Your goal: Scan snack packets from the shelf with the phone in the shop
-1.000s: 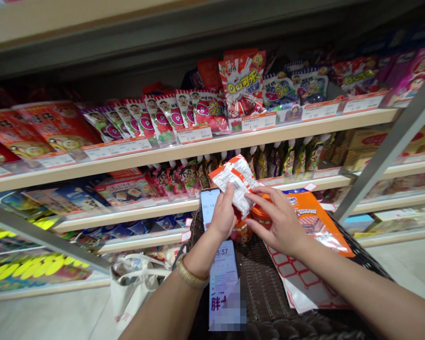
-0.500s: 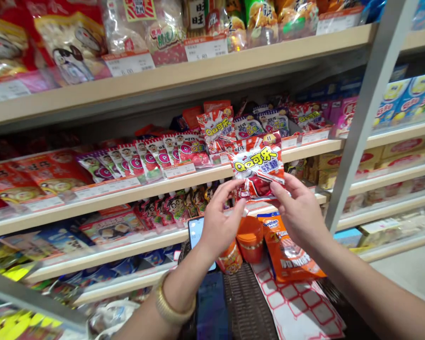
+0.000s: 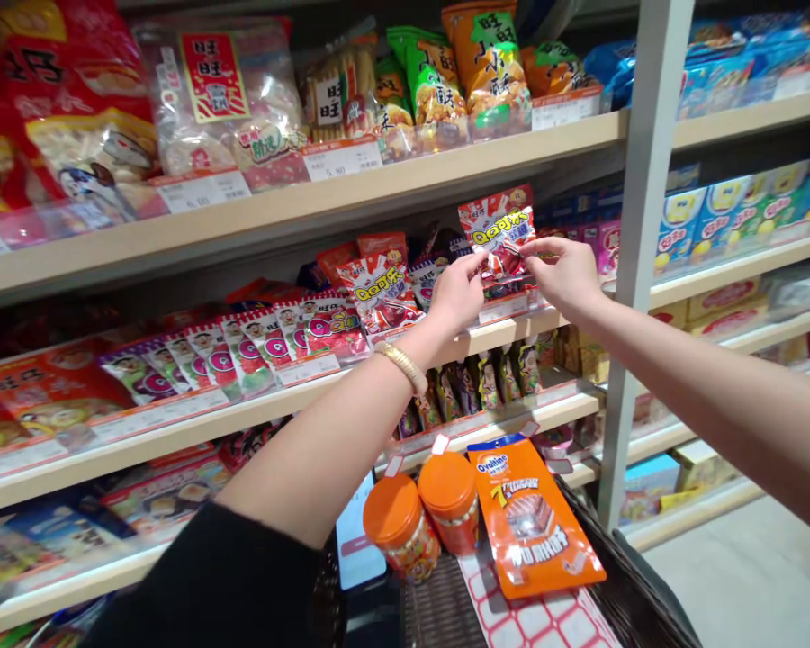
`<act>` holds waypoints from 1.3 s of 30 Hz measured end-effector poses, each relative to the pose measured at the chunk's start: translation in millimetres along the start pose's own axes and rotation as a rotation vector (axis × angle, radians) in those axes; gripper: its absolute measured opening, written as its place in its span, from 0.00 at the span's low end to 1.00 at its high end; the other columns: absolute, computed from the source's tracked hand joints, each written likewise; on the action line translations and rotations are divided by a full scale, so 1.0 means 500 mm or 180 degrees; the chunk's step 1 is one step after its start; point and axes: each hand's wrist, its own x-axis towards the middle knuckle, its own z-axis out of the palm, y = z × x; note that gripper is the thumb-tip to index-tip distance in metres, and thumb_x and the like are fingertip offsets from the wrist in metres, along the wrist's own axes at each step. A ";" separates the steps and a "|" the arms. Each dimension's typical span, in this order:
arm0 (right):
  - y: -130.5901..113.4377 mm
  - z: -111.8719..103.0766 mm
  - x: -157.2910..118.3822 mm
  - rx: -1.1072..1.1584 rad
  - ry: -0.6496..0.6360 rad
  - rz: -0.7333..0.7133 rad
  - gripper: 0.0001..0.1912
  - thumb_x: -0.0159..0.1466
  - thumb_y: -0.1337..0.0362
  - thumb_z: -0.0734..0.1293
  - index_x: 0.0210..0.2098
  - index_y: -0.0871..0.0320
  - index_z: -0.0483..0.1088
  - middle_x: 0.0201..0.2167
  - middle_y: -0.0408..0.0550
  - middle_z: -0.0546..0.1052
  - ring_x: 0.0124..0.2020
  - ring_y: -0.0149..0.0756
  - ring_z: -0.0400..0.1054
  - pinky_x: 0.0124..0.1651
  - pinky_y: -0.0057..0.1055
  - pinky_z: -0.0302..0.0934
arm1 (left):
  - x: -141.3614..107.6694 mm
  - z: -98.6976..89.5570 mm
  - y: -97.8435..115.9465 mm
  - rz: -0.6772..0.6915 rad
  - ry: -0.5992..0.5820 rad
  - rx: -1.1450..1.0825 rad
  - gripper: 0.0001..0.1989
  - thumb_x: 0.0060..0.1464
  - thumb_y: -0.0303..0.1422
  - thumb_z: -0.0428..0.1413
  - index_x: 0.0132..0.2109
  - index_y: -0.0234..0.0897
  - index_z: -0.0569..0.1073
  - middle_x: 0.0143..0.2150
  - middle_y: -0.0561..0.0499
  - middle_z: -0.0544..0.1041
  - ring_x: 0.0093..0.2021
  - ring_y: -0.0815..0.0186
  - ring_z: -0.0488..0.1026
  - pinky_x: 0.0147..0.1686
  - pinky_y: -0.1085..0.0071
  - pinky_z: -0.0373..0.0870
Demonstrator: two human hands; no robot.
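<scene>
Between my two hands, at the middle shelf, is a red gummy candy bag [image 3: 498, 223] with yellow and white lettering. My left hand [image 3: 460, 290] pinches its lower left edge; a gold bracelet circles that wrist. My right hand [image 3: 567, 274] grips the lower right edge between thumb and fingers. A matching red candy bag [image 3: 382, 292] stands on the shelf left of my left hand. Below my arms a dark woven basket [image 3: 438, 612] holds two orange-lidded jars [image 3: 400, 522], an orange Ovaltine wafer pouch [image 3: 533, 513] and a phone [image 3: 361, 531].
The middle shelf [image 3: 263, 396] carries rows of candy bags with price labels. Bagged rice snacks [image 3: 222, 99] line the shelf above. A grey upright post [image 3: 641, 225] stands right of my right hand, with blue boxes [image 3: 729, 211] beyond it.
Both hands have moved up and forward, carrying the candy bag from above the basket to the shelf. The view has shifted, showing more of the basket and upper shelf.
</scene>
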 end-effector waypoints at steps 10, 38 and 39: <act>0.052 0.003 0.030 -0.0276 -0.0215 -0.0232 0.18 0.59 0.71 0.61 0.43 0.60 0.80 0.46 0.52 0.82 0.47 0.42 0.75 0.54 0.36 0.66 | 0.036 0.031 -0.025 -0.0151 -0.0355 0.0510 0.26 0.58 0.21 0.45 0.62 0.31 0.70 0.63 0.44 0.72 0.64 0.60 0.68 0.64 0.67 0.61; 0.135 -0.069 0.106 -0.2052 -0.1369 0.0278 0.16 0.60 0.61 0.65 0.42 0.66 0.76 0.43 0.68 0.79 0.49 0.58 0.72 0.51 0.40 0.64 | 0.120 0.178 0.044 -0.0067 -0.1559 0.1162 0.21 0.63 0.38 0.44 0.58 0.42 0.72 0.59 0.43 0.75 0.56 0.54 0.73 0.55 0.62 0.68; 0.131 -0.070 0.101 -0.2064 -0.1362 0.0322 0.19 0.61 0.59 0.64 0.45 0.66 0.75 0.45 0.68 0.78 0.50 0.59 0.72 0.52 0.42 0.64 | 0.117 0.175 0.045 -0.0051 -0.1558 0.1190 0.21 0.63 0.38 0.44 0.57 0.42 0.73 0.58 0.42 0.75 0.56 0.53 0.73 0.55 0.61 0.68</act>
